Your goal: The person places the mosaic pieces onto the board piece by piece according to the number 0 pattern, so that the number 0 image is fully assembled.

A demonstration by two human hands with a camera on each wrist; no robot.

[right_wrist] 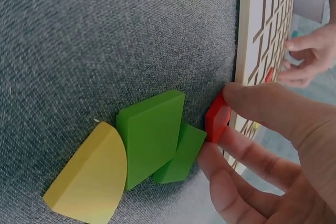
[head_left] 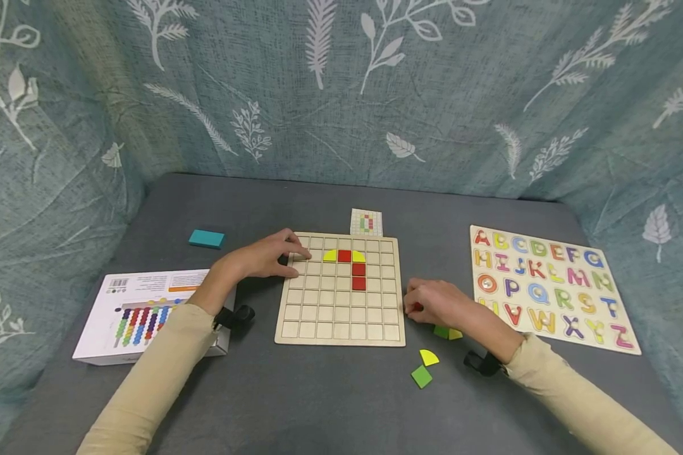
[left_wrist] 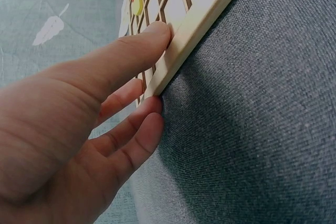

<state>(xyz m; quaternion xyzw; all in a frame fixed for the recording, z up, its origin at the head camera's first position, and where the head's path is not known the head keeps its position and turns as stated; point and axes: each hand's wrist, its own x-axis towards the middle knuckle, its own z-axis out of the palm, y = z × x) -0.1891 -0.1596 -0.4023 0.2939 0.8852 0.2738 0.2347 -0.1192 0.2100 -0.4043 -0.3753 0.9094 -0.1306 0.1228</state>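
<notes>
The right hand (right_wrist: 273, 145) pinches one small red block (right_wrist: 217, 117); beside its fingers lie two green pieces (right_wrist: 152, 137). The left hand's (head_left: 270, 256) spread fingers press one grid board (head_left: 341, 316).

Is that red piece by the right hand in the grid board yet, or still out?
Out. The right hand pinches the red piece on the cloth beside the grid board.

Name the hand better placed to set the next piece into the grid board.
Right. The right hand already pinches a red piece beside the grid board. The left hand holds no piece; its fingers rest on the board's far left corner.
</notes>
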